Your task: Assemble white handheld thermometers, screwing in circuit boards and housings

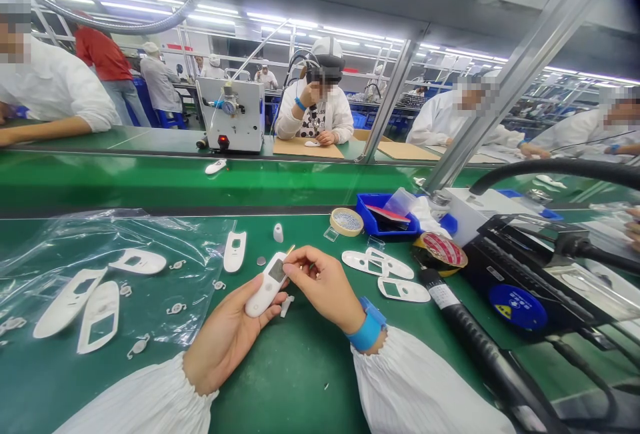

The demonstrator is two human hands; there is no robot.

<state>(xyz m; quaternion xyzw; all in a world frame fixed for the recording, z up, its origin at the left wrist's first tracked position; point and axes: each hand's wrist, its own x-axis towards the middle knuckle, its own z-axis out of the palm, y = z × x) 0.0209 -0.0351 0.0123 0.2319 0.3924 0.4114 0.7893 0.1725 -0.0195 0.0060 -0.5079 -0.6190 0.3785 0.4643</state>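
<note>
The left hand (225,334) covers the lower back of the white thermometer shell (267,285), so that part under the fingers is hidden. Between the right hand's (323,287) fingertips, a thin yellowish piece (291,249) shows only its tip; it is perhaps a small tool, too small to tell. Just below the fingers, a small white part (285,306) is unclear. Both sleeves are cut off by the bottom edge. The black hose (480,347) runs off the lower right.
</note>
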